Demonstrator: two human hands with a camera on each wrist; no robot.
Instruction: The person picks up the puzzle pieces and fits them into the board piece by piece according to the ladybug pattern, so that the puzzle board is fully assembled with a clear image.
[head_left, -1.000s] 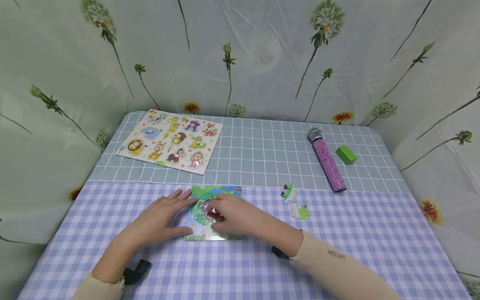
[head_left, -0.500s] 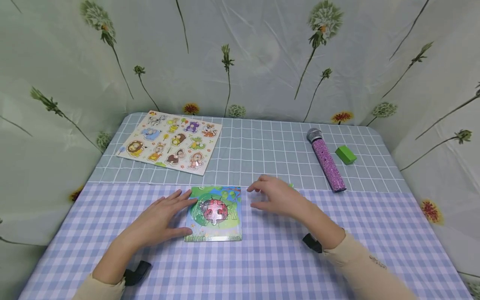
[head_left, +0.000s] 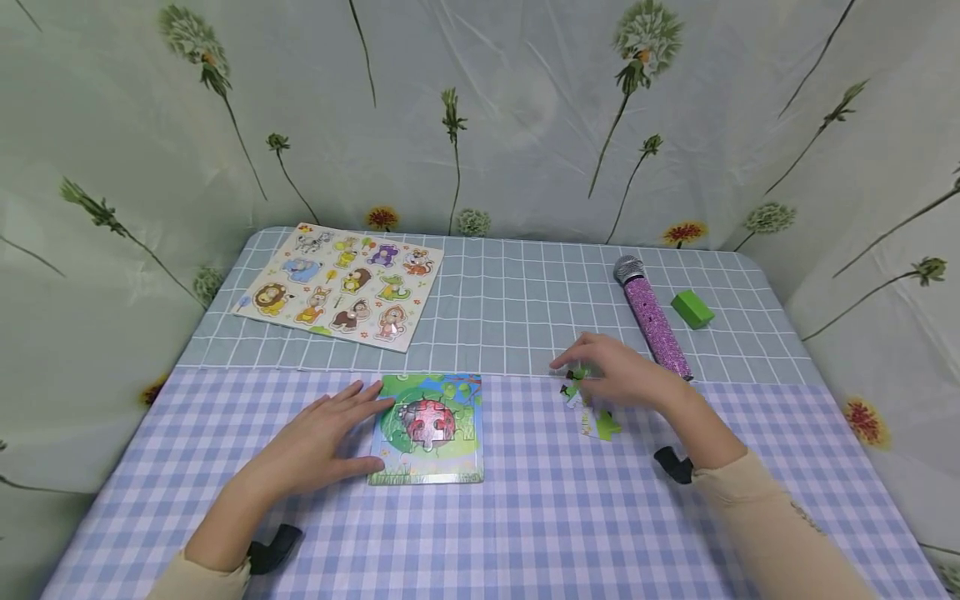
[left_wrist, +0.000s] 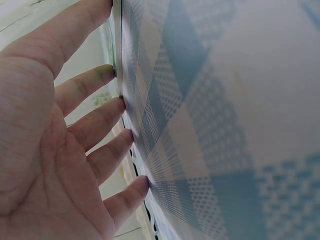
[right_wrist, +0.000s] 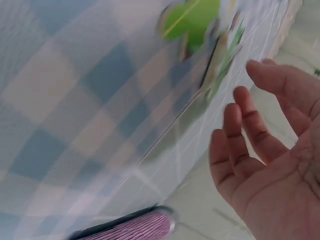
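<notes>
A square jigsaw puzzle with a red ladybug picture lies flat on the checked cloth. Along its left side rests my left hand, fingers spread, thumb and fingertips at the board's edge. In the left wrist view the fingers of that hand reach down to the cloth and the board's edge. Over to the right, my right hand hovers above loose puzzle pieces, fingers loosely bent around nothing. One piece is partly under its fingers; a green-and-white piece lies nearer me. The right wrist view shows a gap between fingertips and pieces.
An animal peg board lies at the back left. At the back right are a glittery purple microphone, close behind the right hand, and a green block. A flower-printed curtain surrounds the table's back and sides.
My right hand has moved right, off the puzzle and over to the loose pieces, uncovering the ladybug. The left hand has stayed at the puzzle's left edge.
</notes>
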